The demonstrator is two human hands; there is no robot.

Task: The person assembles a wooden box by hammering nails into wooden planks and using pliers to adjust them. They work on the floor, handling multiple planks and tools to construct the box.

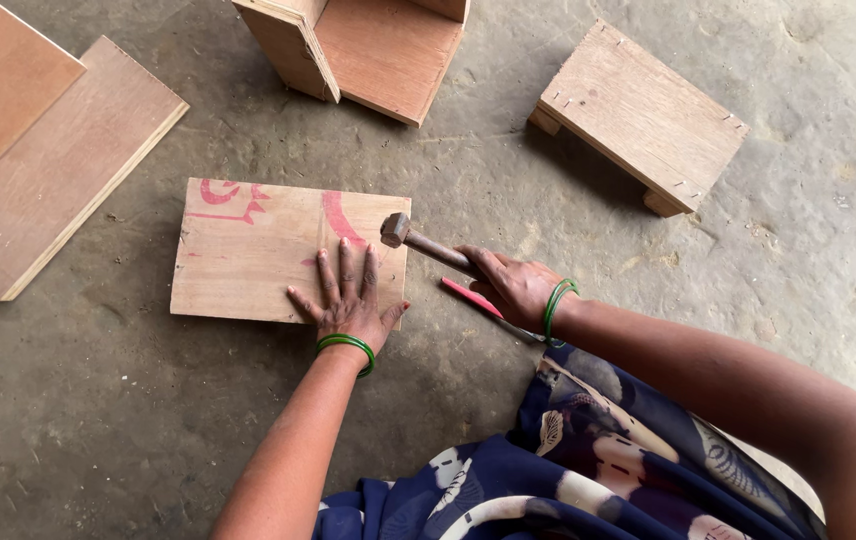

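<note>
Plywood board (268, 250) lies flat on the concrete floor (98, 420), pinned under the left hand (348, 295), fingers spread. Right hand (513, 285) grips a hammer (418, 240), its head at the board's right edge. Nailing seems in hand; the next blow needs aim. Farther off sit a small wooden stool (638, 115) and an open box (368, 45).

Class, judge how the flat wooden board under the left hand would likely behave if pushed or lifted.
The board looks thin and rigid, so it would probably stay stiff. Lying flat on the rough floor, it should slide, not roll or tip. The left hand pressing it suggests it shifts easily.
</note>
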